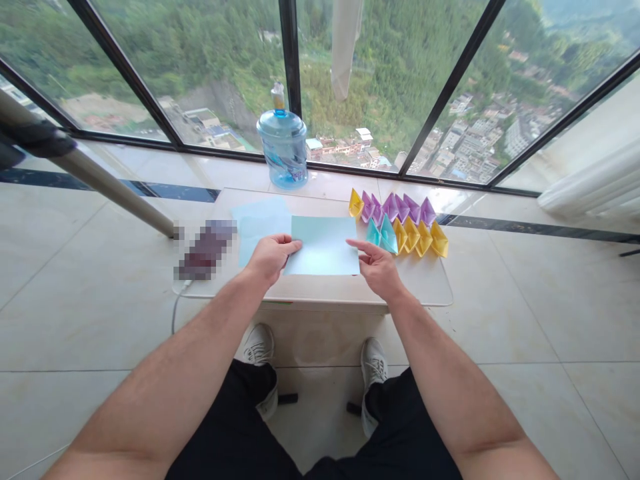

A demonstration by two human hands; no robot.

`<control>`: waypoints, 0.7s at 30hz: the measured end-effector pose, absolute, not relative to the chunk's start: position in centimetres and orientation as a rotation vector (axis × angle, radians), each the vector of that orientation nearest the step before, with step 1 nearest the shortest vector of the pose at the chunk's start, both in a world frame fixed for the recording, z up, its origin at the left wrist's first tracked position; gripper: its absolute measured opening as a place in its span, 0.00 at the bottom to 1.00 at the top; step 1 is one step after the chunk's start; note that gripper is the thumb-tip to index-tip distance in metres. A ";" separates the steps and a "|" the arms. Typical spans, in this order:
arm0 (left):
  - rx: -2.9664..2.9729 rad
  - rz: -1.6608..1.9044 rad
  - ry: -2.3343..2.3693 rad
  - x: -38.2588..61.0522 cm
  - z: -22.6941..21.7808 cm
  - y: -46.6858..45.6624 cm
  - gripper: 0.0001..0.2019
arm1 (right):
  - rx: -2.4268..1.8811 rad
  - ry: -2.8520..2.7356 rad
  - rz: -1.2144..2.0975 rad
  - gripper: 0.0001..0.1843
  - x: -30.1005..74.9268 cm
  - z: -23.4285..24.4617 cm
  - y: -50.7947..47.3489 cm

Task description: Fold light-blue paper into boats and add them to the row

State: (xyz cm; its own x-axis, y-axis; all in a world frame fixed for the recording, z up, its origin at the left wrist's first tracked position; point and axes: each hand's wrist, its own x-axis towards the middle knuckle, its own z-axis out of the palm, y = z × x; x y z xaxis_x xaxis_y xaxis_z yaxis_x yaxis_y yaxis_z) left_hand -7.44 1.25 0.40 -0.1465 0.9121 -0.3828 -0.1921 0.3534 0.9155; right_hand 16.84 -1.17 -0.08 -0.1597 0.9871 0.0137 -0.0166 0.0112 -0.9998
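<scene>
A: Which step is in hand?

B: Apparently the steadying of a pale blue sheet (323, 250), which lies flat and level at the centre of the frame, over the near half of the white surface (320, 290). Whether it rests there or is raised slightly cannot be told.

A: And the fingers?

B: Left hand (270, 259): clamped on the sheet's left edge, thumb on the upper face, the others largely hidden beneath. Right hand (381, 270): index finger extended over the right margin, the remainder curled by the lower right corner; whether they pinch the paper cannot be told.

A: What does the next move call for?

B: In judgement, a secure hold at both margins and edges squared, so that any handling of the paper stays even.

A: The counts, please.

B: One held sheet. Left of centre, loose pale blue paper (250, 227), seemingly overlapping sheets, number uncertain. Right of centre, folded pieces in two rows: yellow pieces (411, 237), five, one at the left end of the far row and four in the near row; purple pieces (401, 208), about six, their overlap hindering the count; teal pieces (388, 237), two, just beyond the right hand.

A: Anything further?

B: One blue water bottle (283, 150), upper centre; one pixelated object (207, 250), left of centre, with one cable (174, 313) below it.
</scene>
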 end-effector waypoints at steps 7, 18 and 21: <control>0.716 1.204 1.291 -6.8 1.3 1.0 0.26 | -1.222 -1.291 1.173 0.15 16.8 0.1 -1.2; 0.966 1.148 1.035 -6.5 1.6 0.3 0.20 | -1.306 -1.183 1.146 0.19 16.7 0.5 -1.4; 0.970 1.214 1.064 -6.5 1.0 0.5 0.19 | -1.280 -1.182 1.169 0.20 16.6 0.6 -1.4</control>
